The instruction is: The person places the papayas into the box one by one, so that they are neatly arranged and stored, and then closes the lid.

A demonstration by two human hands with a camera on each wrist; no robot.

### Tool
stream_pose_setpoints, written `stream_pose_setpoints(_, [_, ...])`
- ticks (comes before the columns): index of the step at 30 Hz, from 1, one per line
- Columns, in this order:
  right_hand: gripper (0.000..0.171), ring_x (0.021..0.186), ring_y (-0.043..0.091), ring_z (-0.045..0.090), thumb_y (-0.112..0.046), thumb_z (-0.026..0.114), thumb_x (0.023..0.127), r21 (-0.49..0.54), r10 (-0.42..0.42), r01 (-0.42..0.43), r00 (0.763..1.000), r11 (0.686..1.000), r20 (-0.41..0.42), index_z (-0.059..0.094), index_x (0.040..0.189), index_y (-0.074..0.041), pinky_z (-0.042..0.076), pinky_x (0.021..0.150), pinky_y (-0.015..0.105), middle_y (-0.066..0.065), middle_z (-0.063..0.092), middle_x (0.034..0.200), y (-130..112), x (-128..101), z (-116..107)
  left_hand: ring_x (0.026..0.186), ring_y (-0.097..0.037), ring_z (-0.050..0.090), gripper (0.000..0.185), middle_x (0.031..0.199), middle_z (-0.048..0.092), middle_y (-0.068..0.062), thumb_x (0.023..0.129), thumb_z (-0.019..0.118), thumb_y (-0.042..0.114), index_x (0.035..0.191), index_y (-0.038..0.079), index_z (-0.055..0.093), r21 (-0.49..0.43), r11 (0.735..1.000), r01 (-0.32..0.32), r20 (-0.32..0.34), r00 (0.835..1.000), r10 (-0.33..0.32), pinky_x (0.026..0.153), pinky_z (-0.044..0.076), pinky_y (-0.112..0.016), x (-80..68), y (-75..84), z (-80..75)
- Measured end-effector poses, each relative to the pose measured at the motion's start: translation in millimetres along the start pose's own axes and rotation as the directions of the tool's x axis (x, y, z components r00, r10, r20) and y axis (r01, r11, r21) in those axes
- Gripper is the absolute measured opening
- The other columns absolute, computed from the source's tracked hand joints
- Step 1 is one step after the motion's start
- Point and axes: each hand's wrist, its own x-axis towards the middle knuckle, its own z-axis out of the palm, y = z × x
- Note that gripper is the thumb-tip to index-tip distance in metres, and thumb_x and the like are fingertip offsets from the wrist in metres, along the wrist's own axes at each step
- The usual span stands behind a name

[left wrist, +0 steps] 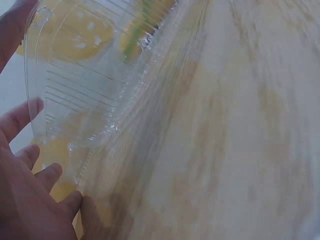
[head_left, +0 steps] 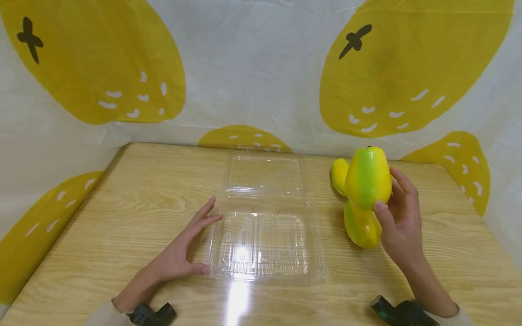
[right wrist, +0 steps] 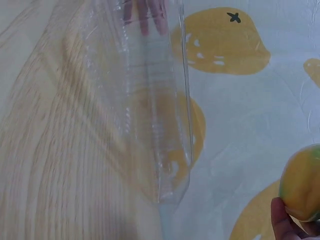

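Wood tbl [head_left: 159, 185], glossy ylw/grn striped fruit [head_left: 368, 177], in R grip [head_left: 401, 222]

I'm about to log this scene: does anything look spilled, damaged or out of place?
Nothing stands out. The clear container lies open, its lid folded back, with no damage visible. The right grip holds a yellow-green fruit; two more fruits rest on the table to the container's right; no spill shows.
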Motion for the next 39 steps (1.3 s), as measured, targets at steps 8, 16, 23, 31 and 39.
stream_pose_setpoints(8, [0.067, 0.120, 0.036, 0.032, 0.023, 0.044, 0.078, 0.135, 0.010, -0.016, 0.999, 0.991, 0.044, 0.019, 0.136, 0.003, 0.044, 0.086, 0.028, 0.025, 0.019, 0.135, -4, 12, 27, 0.129, -0.044, 0.008, 0.081, 0.144, 0.005, -0.026, 0.078, 0.061, 0.049, 0.133, -0.003, 0.034, -0.008, 1.000, 0.008, 0.003, 1.000, -0.008, 0.096, 0.010, -0.061, 4.2, 13.7, -3.7])
stream_pose_setpoints(16, [0.073, 0.120, 0.034, 0.035, 0.026, 0.049, 0.074, 0.076, 0.061, -0.068, 0.994, 0.995, 0.090, 0.022, 0.137, 0.000, 0.046, 0.081, 0.027, 0.021, 0.022, 0.136, -10, 21, 51, 0.129, -0.044, 0.009, 0.076, 0.144, 0.005, -0.025, 0.076, 0.067, 0.036, 0.132, -0.004, 0.035, -0.012, 1.000, 0.025, 0.005, 1.000, -0.025, 0.095, 0.010, -0.063, 3.8, 13.9, -4.2])
stream_pose_setpoints(23, [0.073, 0.121, 0.036, 0.035, 0.026, 0.050, 0.073, 0.025, 0.049, -0.053, 0.988, 0.998, 0.148, 0.023, 0.136, 0.002, 0.046, 0.083, 0.031, 0.020, 0.023, 0.137, -16, 28, 75, 0.130, -0.042, 0.010, 0.076, 0.145, 0.004, -0.024, 0.074, 0.069, 0.035, 0.132, -0.002, 0.035, -0.014, 0.999, 0.042, 0.010, 0.999, -0.042, 0.091, 0.010, -0.068, 4.1, 14.0, -4.2])
stream_pose_setpoints(31, [0.074, 0.116, 0.035, 0.042, 0.026, 0.054, 0.072, -0.035, 0.041, -0.035, 0.980, 0.999, 0.193, 0.022, 0.136, 0.004, 0.048, 0.080, 0.035, 0.017, 0.027, 0.135, -18, 35, 97, 0.130, -0.042, 0.010, 0.074, 0.145, 0.004, -0.023, 0.075, 0.067, 0.038, 0.132, 0.000, 0.036, -0.003, 1.000, 0.025, 0.004, 1.000, -0.025, 0.092, 0.010, -0.067, 3.9, 12.6, -4.6])
stream_pose_setpoints(39, [0.073, 0.119, 0.029, 0.041, 0.019, 0.058, 0.074, -0.115, 0.115, -0.090, 0.966, 0.989, 0.233, 0.025, 0.136, -0.001, 0.047, 0.080, 0.035, 0.009, 0.028, 0.138, -19, 32, 112, 0.129, -0.043, 0.013, 0.073, 0.146, 0.003, -0.022, 0.072, 0.070, 0.029, 0.132, 0.002, 0.037, -0.026, 0.999, 0.026, 0.008, 1.000, -0.025, 0.088, 0.011, -0.070, 4.5, 11.0, -3.1])
